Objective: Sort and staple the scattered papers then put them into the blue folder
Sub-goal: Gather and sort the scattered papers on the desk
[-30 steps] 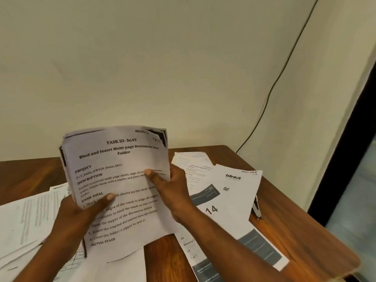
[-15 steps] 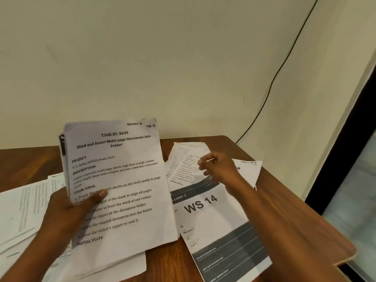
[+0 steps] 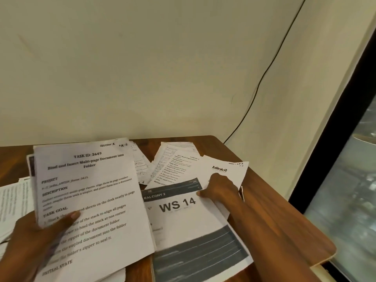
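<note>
Still sorting. Left hand (image 3: 34, 239) gripped the gathered stack (image 3: 89, 200); right of it, right hand (image 3: 218, 189), fingers curled, pinched the WS 14 sheet (image 3: 183, 216). Next, probably: lift it onto the stack.

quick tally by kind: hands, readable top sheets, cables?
Hands: 2, left hand holding the Task ID 3649 stack, right hand on the WS 14 sheet
Readable top sheets: 3, adding the blinkit sheet
Cables: 1, black cable on the wall
Total: 6

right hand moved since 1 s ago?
Yes. The right hand left the Task ID stack and went right, now resting on the WS 14 sheet near the blinkit logo.
</note>
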Demonstrator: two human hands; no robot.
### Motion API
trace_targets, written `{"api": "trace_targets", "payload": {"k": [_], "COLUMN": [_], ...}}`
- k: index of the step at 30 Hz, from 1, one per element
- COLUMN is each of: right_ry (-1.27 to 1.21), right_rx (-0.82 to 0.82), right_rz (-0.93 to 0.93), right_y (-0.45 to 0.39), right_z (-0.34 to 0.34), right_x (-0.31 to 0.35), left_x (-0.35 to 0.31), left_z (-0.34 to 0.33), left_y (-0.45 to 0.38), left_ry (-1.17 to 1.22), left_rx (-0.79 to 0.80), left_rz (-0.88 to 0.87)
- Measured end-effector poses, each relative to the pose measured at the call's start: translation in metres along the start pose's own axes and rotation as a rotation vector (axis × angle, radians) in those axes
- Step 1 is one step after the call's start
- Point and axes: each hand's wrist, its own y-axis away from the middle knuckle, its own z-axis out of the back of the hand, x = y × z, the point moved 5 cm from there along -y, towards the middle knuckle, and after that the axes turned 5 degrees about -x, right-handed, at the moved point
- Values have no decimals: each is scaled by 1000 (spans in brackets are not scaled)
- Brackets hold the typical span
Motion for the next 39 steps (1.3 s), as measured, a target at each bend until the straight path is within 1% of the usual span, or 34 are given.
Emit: {"api": "trace_targets", "payload": {"k": [1,3,5,8,10,12,14,15,17,19,20,21,24,27,30,34,37,39], "right_ry": [-12,-39,-96,-137,-114,-96,-126,-145,-93,-86,-128,-182,-331,-459,-601,-763,-825,-884], "right_rx": [10,18,13,17,13,-78,-249,-323,-411,-415,-376,-328,-234,-207,-190,-259,-361,-439], "right_rz": [-11,-6,16,29,32,3,-57,-97,-253,-477,-540,-555,-541,-585,-577,-518,-439,-356], "right_y": [-1,-5,-7,-7,-10,-15,-21,-23,-27,-28,-29,-31,-35,-40,-46,-54,-58,-55], "right_z": [-2,-7,-15,-23,-21,-5,19,32,55,67,66,64,52,43,33,33,45,59], "right_x": [4,15,25,40,43,33,9,-5,-39,-74,-88,-98,-110,-111,-111,-112,-111,-105], "left_x": [-6,-45,-64,-70,-68,-67,-47,-30,-15,-35,-56,-63,-66,-65,-65,-66,-69,-71], "left_z": [-5,-33,-50,-53,-52,-51,-35,-23,-11,-28,-45,-51,-55,-54,-56,-56,-60,-61], "left_y": [2,35,53,58,57,56,33,19,10,27,44,50,54,50,50,53,57,61], "left_ry": [-10,-60,-93,-108,-103,-82,-35,-16,13,-38,-87,-92,-89,-81,-71,-78,-59,-71], "left_rx": [5,-47,-23,-23,-27,-40,-54,-27,-7,-28,-47,-42,-43,-61,-65,-69,-50,-67], "left_rz": [-12,-62,-117,-175,-158,-128,-73,-39,-14,-37,-73,-101,-130,-124,-131,-138,-116,-126]}}
